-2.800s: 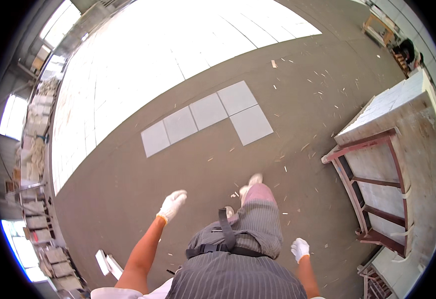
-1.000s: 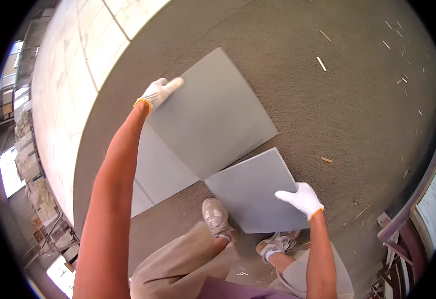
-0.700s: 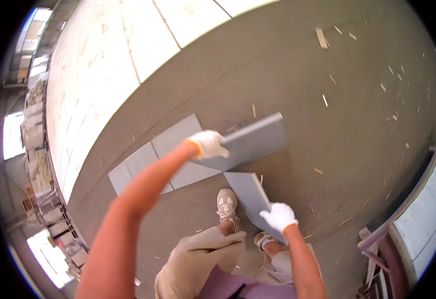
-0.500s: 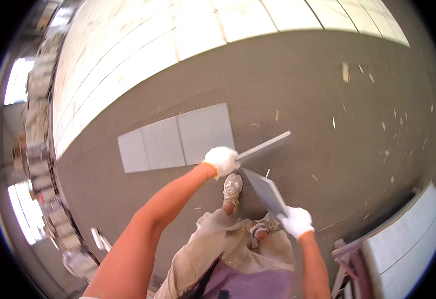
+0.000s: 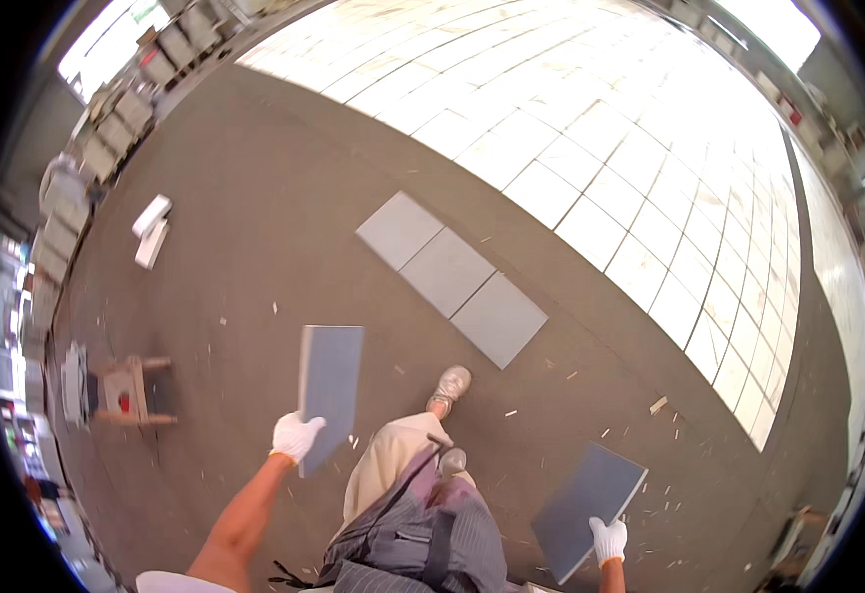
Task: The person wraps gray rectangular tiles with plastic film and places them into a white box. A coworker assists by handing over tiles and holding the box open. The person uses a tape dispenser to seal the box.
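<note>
My left hand (image 5: 297,437), in a white glove with an orange cuff, grips a grey tile (image 5: 334,381) by its edge, and the tile hangs tilted out in front of me. On the other side my right hand (image 5: 608,541), gloved alike, holds a second grey tile (image 5: 582,502) by its right edge, with its broad face turned up toward me. The two held tiles are well apart. Ahead of my shoe, three grey tiles (image 5: 449,271) lie flat on the floor in a slanting row, edge to edge with thin gaps.
Beyond the row spreads a large field of pale tiles (image 5: 590,178). A small wooden stool-like frame (image 5: 134,391) and two white blocks (image 5: 153,230) stand at left. Stacks of boxes (image 5: 114,130) line the far left wall. Small chips litter the brown floor (image 5: 245,217).
My body and view have turned, so the tile row now slants ahead of me. My hands, close together before, have spread wide apart, each still holding its tile.
</note>
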Demonstrator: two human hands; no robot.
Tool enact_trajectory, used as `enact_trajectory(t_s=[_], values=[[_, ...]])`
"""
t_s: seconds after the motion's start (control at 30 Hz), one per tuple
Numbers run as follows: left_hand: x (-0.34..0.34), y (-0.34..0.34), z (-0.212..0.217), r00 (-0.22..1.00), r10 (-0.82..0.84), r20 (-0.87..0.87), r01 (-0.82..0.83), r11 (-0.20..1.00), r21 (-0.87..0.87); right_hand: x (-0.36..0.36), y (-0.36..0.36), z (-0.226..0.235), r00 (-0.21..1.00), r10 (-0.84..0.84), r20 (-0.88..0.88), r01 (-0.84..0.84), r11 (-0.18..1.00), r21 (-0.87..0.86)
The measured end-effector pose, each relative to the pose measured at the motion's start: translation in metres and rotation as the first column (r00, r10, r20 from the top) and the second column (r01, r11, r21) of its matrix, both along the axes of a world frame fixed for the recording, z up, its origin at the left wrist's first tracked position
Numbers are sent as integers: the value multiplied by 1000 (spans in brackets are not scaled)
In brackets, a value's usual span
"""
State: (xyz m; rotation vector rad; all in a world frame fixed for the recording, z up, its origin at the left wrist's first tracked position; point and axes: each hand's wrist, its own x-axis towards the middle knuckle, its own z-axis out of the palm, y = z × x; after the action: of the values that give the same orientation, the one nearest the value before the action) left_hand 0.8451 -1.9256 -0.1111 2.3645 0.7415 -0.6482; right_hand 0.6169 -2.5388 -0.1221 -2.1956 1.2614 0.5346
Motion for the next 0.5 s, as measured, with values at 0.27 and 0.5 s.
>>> enact_trajectory(t_s=[0.27, 0.5], values=[[-309, 177, 46, 446, 894, 46, -827, 431, -361, 66, 150, 50, 962, -37, 272, -49, 952, 302], [-530, 237, 2, 10, 998, 64, -981, 22, -193, 153, 369, 46, 962, 89, 257, -195, 883, 426]])
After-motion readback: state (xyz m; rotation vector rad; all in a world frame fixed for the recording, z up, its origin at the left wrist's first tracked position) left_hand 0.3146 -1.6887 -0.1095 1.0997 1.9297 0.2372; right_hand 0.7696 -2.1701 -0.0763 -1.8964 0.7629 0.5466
